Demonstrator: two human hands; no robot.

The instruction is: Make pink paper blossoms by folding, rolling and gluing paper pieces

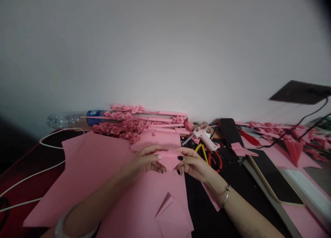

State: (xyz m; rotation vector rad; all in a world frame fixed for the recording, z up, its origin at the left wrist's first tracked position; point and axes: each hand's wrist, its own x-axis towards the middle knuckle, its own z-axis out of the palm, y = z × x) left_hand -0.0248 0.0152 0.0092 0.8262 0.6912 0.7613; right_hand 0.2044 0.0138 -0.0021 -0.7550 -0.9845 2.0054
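A small folded piece of pink paper (pixel 169 159) is held between both hands above the table. My left hand (pixel 146 160) pinches its left edge with fingers curled. My right hand (pixel 192 164) grips its right edge, thumb on top; a bracelet sits on that wrist. Beneath the hands lie large pink paper sheets (pixel 88 172), and a small folded pink scrap (pixel 165 202) rests on them nearer to me.
Along the wall lie pink paper roses on stems (pixel 134 122) and a plastic bottle (pixel 74 119). A white glue gun (pixel 204 135), red-handled scissors (pixel 216 158), a black phone (pixel 275 177), white cable (pixel 31 176) and more pink paper pieces (pixel 292 141) surround the work spot.
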